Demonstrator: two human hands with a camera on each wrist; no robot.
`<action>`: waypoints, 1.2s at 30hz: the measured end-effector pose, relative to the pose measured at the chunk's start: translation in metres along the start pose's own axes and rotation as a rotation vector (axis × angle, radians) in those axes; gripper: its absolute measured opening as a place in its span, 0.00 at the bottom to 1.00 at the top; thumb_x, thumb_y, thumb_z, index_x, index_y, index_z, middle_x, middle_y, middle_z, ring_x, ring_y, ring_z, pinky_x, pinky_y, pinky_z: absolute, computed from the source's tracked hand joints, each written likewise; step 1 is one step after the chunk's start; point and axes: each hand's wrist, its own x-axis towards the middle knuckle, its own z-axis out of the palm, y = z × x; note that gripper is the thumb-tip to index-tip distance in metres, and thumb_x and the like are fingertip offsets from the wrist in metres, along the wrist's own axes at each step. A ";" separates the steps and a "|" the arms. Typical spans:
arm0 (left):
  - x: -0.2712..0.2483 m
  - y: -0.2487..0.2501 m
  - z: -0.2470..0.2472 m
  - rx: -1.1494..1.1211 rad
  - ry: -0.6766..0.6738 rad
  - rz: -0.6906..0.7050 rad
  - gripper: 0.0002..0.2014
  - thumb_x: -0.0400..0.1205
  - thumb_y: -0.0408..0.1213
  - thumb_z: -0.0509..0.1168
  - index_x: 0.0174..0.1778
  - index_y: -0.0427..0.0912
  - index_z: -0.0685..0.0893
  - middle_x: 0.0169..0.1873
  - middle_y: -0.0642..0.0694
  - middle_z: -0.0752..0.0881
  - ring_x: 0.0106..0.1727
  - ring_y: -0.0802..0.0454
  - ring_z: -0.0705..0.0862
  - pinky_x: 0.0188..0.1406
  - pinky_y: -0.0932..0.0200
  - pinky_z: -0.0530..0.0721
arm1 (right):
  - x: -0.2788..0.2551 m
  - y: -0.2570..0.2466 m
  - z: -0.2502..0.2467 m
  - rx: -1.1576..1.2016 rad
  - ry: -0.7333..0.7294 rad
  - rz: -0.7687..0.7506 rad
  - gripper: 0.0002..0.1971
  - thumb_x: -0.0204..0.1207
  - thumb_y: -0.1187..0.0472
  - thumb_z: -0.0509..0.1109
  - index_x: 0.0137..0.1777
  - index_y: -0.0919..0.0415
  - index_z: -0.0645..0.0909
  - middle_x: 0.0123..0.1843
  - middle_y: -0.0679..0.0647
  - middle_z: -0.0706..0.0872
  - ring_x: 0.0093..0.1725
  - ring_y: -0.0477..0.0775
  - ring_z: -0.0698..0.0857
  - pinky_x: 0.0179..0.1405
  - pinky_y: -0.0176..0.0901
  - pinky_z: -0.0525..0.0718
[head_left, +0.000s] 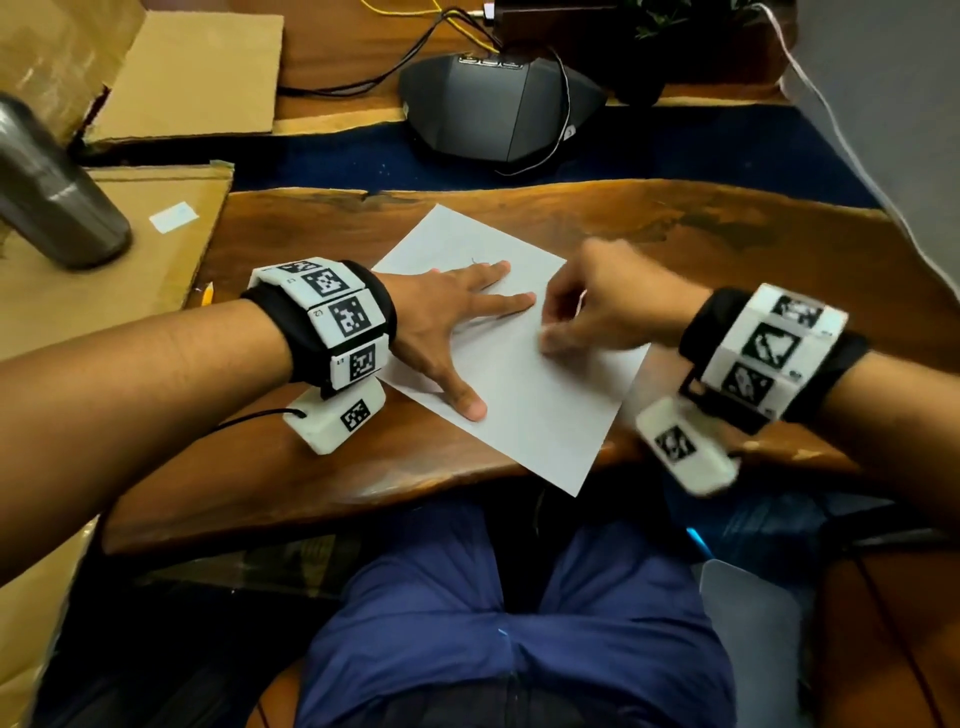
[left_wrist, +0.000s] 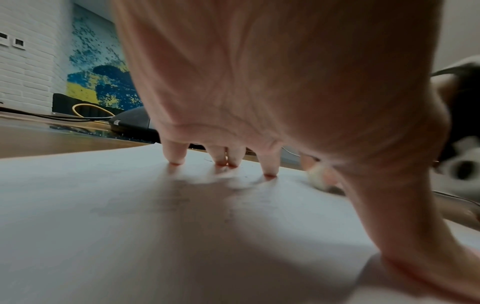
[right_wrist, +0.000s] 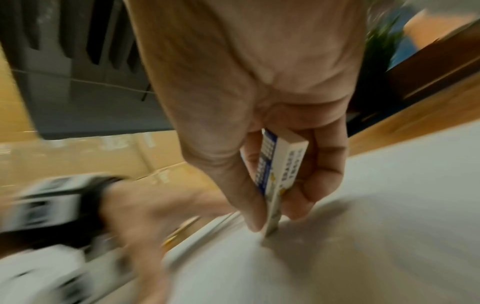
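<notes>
A white sheet of paper (head_left: 524, 395) lies skewed on the wooden table (head_left: 291, 467), one corner hanging over the near edge. My left hand (head_left: 457, 317) lies flat on the sheet with fingers spread and straight, fingertips (left_wrist: 176, 160) pressing it down. My right hand (head_left: 587, 317) pinches a white eraser (right_wrist: 281, 176) in a blue and white sleeve between thumb and fingers. The eraser's lower end touches the paper (right_wrist: 363, 246) just right of the left fingers. The right hand is motion-blurred. Faint pencil marks show near the left fingertips.
A yellow pencil (head_left: 207, 294) lies at the table's left edge beside flat cardboard (head_left: 104, 270). A steel bottle (head_left: 47, 187) stands on the cardboard at the far left. A dark conference speaker (head_left: 498, 109) with cables sits behind the sheet. My blue-trousered legs are under the table.
</notes>
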 end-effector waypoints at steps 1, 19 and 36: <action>0.000 0.000 -0.001 0.003 -0.001 0.001 0.64 0.59 0.74 0.74 0.82 0.71 0.36 0.84 0.57 0.29 0.87 0.49 0.37 0.85 0.38 0.45 | -0.007 -0.009 0.008 -0.015 -0.063 -0.048 0.06 0.70 0.54 0.84 0.41 0.54 0.91 0.38 0.46 0.90 0.36 0.45 0.85 0.30 0.33 0.78; 0.013 0.030 -0.019 0.016 -0.011 -0.034 0.62 0.65 0.63 0.78 0.85 0.65 0.41 0.86 0.50 0.33 0.87 0.45 0.41 0.85 0.41 0.50 | 0.002 0.013 -0.008 0.078 0.034 0.048 0.06 0.69 0.56 0.85 0.43 0.54 0.93 0.39 0.48 0.92 0.40 0.46 0.88 0.32 0.34 0.80; 0.015 0.027 -0.017 -0.026 -0.012 -0.022 0.65 0.60 0.64 0.81 0.86 0.66 0.42 0.86 0.52 0.32 0.87 0.47 0.40 0.85 0.39 0.50 | -0.009 0.003 0.006 0.112 0.023 0.007 0.06 0.69 0.55 0.84 0.41 0.55 0.93 0.38 0.49 0.92 0.40 0.48 0.88 0.33 0.34 0.80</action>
